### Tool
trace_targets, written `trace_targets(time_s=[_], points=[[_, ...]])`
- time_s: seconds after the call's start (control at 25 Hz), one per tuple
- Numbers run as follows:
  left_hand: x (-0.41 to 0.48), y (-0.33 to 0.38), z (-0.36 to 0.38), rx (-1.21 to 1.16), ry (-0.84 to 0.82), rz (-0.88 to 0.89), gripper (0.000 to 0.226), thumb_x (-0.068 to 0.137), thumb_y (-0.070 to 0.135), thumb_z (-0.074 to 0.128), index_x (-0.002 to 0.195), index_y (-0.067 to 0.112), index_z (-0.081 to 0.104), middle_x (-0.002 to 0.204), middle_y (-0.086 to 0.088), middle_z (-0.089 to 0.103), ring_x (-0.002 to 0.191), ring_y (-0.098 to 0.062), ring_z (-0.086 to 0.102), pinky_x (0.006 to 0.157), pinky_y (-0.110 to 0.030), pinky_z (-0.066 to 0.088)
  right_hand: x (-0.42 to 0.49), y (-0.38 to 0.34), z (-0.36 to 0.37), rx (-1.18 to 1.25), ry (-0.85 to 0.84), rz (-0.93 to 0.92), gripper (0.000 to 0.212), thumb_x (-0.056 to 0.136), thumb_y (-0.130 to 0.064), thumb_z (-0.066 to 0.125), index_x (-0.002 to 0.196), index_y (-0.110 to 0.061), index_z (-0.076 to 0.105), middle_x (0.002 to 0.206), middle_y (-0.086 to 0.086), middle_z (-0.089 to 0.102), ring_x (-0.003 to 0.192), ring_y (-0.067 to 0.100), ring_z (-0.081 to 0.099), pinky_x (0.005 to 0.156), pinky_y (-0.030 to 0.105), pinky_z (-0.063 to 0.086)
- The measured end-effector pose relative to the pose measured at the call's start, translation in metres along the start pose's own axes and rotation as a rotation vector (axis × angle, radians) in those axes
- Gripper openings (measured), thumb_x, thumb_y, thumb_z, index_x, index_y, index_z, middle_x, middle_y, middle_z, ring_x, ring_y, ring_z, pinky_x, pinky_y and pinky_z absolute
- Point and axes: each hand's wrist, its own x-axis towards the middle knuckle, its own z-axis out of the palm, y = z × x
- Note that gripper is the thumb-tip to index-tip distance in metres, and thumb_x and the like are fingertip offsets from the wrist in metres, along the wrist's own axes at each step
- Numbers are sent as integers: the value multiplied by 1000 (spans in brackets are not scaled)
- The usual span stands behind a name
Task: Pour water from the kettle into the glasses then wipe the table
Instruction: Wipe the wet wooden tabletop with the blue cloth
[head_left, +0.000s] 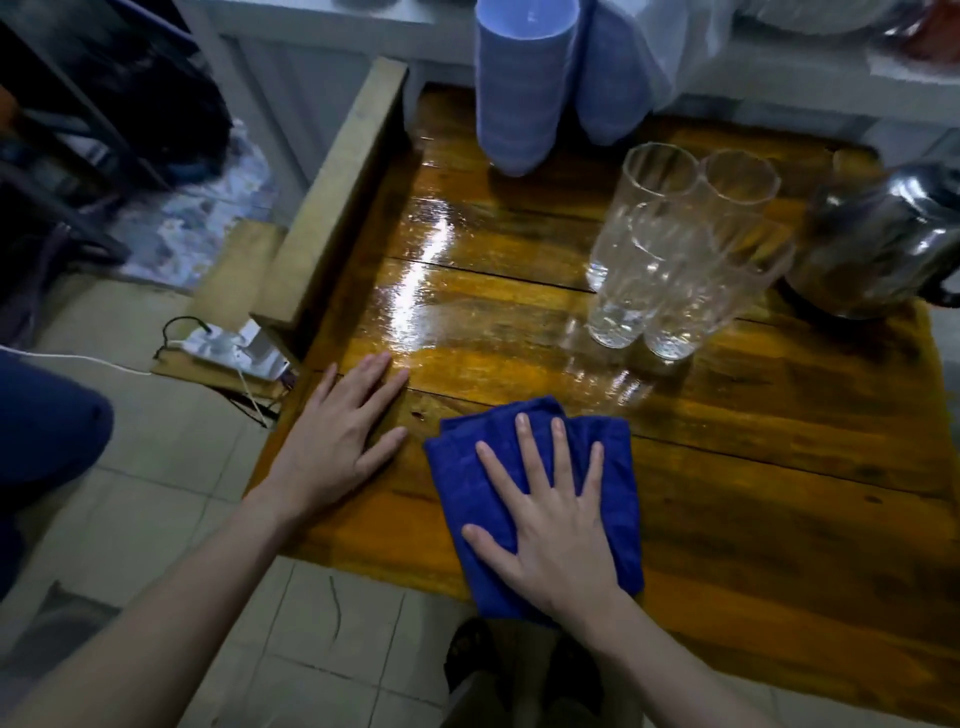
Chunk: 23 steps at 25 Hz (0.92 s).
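A folded blue cloth lies on the glossy wooden table near its front edge. My right hand presses flat on the cloth with fingers spread. My left hand rests flat on the table's front left corner, fingers apart, holding nothing. Several tall clear glasses stand clustered at the middle right, water visible in their bottoms. A shiny steel kettle stands at the right edge behind them.
Two stacks of blue plastic cups stand at the table's back. A wooden beam runs along the left side. A power strip with cables lies on the tiled floor at left. My feet show below the table edge.
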Motion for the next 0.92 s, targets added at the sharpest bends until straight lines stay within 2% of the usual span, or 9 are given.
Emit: trace_targets(time_s=[0.12,0.32,0.68,0.92], points=[[11,-3,5,-60,70,-129,62,97,53,24,153,28,19,163,-1,10,150,-16,9,122,-45,8,44,-31,5,15,24,19,79,87,-77,27,155,-39,14,166,8,2,151,39,-3,113,71,6],[14,-6,8,-149,190,-293,53,99,31,30,152,21,27,160,-5,24,147,-17,21,122,-38,9,121,-50,5,30,70,103,77,88,-75,24,155,-38,13,166,9,-1,151,38,-7,113,70,1],[18,-5,5,-124,150,-290,55,100,28,31,153,20,21,162,-3,15,150,-13,7,122,-39,7,281,-45,-2,-10,106,184,79,86,-75,19,155,-37,14,166,13,3,150,43,-2,111,73,-4],[18,-6,7,-28,76,-284,58,101,34,21,155,14,7,163,-5,0,150,-13,-4,122,-43,8,299,-45,0,-3,127,188,79,87,-75,18,156,-35,15,166,13,5,150,42,-1,112,72,-5]])
